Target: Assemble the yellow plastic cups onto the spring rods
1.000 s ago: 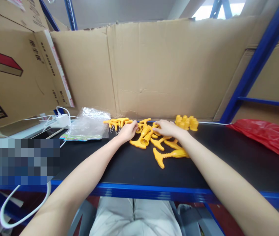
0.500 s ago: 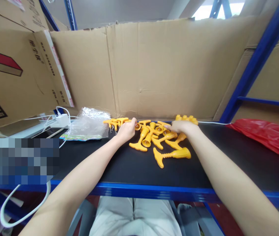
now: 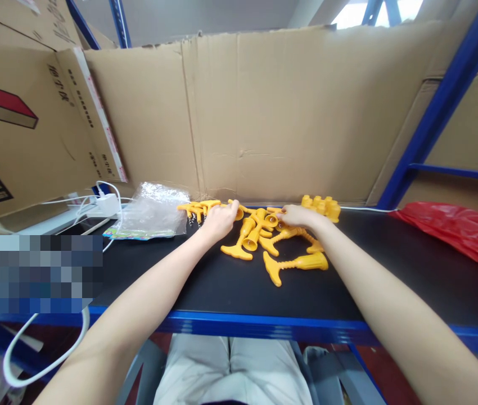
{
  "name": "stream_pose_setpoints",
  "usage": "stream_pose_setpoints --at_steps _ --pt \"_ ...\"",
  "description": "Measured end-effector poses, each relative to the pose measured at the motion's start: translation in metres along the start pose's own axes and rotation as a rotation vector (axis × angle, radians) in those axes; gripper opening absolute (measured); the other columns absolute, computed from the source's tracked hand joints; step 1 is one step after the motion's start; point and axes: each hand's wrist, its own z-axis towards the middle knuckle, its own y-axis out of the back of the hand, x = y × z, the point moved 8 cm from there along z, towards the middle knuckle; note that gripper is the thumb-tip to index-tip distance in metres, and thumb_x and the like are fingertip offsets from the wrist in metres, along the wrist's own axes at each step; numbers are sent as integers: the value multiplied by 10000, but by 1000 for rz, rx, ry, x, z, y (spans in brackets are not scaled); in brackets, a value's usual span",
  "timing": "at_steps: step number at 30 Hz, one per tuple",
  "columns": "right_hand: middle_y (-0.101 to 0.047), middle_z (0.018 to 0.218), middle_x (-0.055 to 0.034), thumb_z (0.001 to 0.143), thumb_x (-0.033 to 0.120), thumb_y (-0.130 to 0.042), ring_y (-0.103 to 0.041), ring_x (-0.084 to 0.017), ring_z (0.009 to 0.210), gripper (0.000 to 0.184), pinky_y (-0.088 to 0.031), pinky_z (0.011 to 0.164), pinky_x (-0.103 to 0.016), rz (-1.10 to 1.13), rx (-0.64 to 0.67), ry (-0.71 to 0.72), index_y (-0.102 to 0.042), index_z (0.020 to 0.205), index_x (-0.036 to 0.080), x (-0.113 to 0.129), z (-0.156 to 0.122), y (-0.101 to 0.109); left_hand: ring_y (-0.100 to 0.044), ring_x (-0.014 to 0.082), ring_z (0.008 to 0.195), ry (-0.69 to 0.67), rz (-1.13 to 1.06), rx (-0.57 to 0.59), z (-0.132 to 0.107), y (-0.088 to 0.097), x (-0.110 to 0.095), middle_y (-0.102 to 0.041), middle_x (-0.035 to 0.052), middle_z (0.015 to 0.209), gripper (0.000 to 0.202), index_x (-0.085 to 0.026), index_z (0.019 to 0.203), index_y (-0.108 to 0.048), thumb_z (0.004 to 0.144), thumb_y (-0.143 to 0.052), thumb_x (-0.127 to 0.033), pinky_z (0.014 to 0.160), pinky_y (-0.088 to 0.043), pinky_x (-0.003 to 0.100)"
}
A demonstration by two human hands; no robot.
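Yellow plastic corkscrews with T-shaped handles lie in a loose pile; one corkscrew (image 3: 296,264) rests apart, nearest the front edge. My left hand (image 3: 221,220) is closed at the pile's left side, fingertips pinched by a yellow corkscrew part (image 3: 239,214) that they partly cover. At the right side, my right hand (image 3: 300,216) reaches in with curled fingers against a yellow handle (image 3: 275,210); its grip is mostly hidden. Between the hands sit a flared yellow sleeve (image 3: 250,242) and another T-handle (image 3: 237,252). Corkscrews with bare metal spirals (image 3: 197,209) lie beyond my left hand.
Yellow sleeves (image 3: 321,207) stand grouped at the back right. A clear plastic bag (image 3: 154,214) and a white charger (image 3: 108,205) with cables lie left. A red plastic bag (image 3: 450,230) lies right. Cardboard (image 3: 289,112) walls the back of the black tabletop (image 3: 205,292).
My right hand has moved left, deeper into the pile, uncovering more of the grouped sleeves. My left hand has shifted slightly right. A corkscrew near my right wrist has shifted.
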Motion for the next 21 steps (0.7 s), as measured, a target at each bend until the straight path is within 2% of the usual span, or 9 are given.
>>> stream_pose_setpoints --at_steps 3,7,10,12,14,17,21 --pt "-576 1181 -188 842 284 -449 -567 -286 1047 389 -423 838 -324 6 -33 -12 -597 1137 77 -2 2 0 -633 255 816 48 -41 -35 0 5 5 -646 129 855 307 -129 1087 -430 795 -361 -66 701 -454 335" --pt "-598 1148 -178 831 272 -459 -584 -272 1014 375 -434 798 -301 50 -75 -28 -605 1115 75 -4 4 1 -639 264 790 123 -111 -94 0 9 11 -649 129 835 221 -138 1067 -427 865 -342 -170 686 -454 345" --pt "-600 1148 -169 832 273 -466 -571 -261 1035 377 -426 823 -294 147 -173 -12 -593 1125 72 -1 3 9 -642 239 749 158 -134 -134 -2 14 13 -651 110 801 213 -146 1043 -433 902 -293 -223 672 -454 323" --pt "-610 1133 -152 846 283 -455 -569 -240 1038 357 -415 851 -285 243 -271 39 -603 1106 88 7 -2 20 -641 223 720 164 -149 -169 -2 18 13 -652 103 793 228 -150 1028 -436 916 -268 -255 653 -453 308" --pt "-644 1067 -122 870 331 -421 -586 -220 995 348 -419 851 -282 387 -315 144 -637 1034 113 23 -11 27 -639 204 701 158 -168 -218 -3 23 11 -652 97 794 239 -151 1023 -436 921 -265 -283 637 -452 288" --pt "-669 998 -99 889 448 -360 -595 -216 958 447 -440 832 -303 640 -237 317 -666 925 124 53 -26 28 -634 180 681 111 -207 -288 -5 30 4 -647 85 777 251 -146 1011 -445 923 -264 -296 622 -450 262" --pt "-665 994 -91 893 469 -353 -604 -180 932 445 -456 833 -302 974 -96 438 -637 939 129 81 -40 21 -629 167 687 -5 -281 -323 -8 38 -10 -641 86 790 267 -137 992 -475 920 -265 -286 631 -459 260"
